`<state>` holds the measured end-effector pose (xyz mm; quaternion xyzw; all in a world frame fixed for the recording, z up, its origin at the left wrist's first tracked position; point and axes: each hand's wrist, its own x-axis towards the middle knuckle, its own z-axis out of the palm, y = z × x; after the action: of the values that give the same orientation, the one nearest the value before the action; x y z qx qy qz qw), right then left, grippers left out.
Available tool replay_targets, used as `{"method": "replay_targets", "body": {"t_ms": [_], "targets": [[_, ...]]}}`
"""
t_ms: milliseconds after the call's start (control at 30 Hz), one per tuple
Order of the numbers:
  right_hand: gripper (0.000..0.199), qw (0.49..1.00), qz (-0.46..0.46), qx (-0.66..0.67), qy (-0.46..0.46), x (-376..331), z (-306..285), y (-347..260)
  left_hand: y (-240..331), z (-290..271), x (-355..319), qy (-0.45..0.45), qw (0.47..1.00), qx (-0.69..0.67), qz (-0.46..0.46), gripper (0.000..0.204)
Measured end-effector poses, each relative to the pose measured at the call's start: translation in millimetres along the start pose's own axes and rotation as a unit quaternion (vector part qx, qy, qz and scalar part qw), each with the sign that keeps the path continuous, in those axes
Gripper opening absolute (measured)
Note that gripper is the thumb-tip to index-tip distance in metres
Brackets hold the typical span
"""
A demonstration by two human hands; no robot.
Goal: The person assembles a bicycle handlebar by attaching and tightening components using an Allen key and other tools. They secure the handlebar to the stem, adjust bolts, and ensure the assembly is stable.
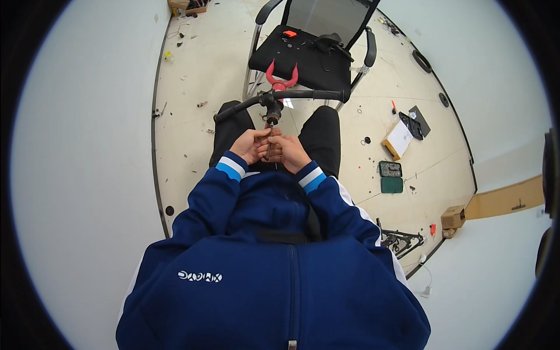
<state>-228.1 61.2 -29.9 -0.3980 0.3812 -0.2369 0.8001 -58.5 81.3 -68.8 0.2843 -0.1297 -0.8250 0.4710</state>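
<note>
Both hands, my left hand (pixel 249 146) and right hand (pixel 290 153), closed around thin dark metal tool (pixel 269 140) set into black bicycle handlebar (pixel 279 97) stem clamp; fastener work unfinished, red pliers (pixel 281 79) lying idle on the black chair (pixel 303 55).

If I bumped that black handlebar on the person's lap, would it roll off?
Probably not: the black handlebar looks like a stiff tube, and both hands grip the stem below it. Let go, it would likely tip, since the wide bar sits on top.

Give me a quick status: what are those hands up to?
Left hand and right hand both closed on a thin tool under the black handlebar. Red pliers beyond, untouched. Nothing blocking.
</note>
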Motion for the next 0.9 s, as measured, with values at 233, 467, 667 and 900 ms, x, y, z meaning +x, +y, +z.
{"method": "replay_targets", "body": {"t_ms": [233,467,667,900], "targets": [[0.032,0.997,-0.007,-0.072,0.025,-5,4,-1,1,3,7,0.143,0.989,0.044,-0.012,0.023],[0.029,0.997,-0.034,-0.066,0.012,-2,-2,12,-12,-27,16,0.026,0.992,0.117,0.034,0.029],[0.024,1.0,-0.01,0.018,-0.009,6,-1,11,-2,-7,4,0.069,0.997,0.023,-0.009,0.031],[0.031,0.999,-0.016,-0.024,0.019,4,3,8,0,-3,8,0.109,0.991,0.071,-0.009,0.025]]}}
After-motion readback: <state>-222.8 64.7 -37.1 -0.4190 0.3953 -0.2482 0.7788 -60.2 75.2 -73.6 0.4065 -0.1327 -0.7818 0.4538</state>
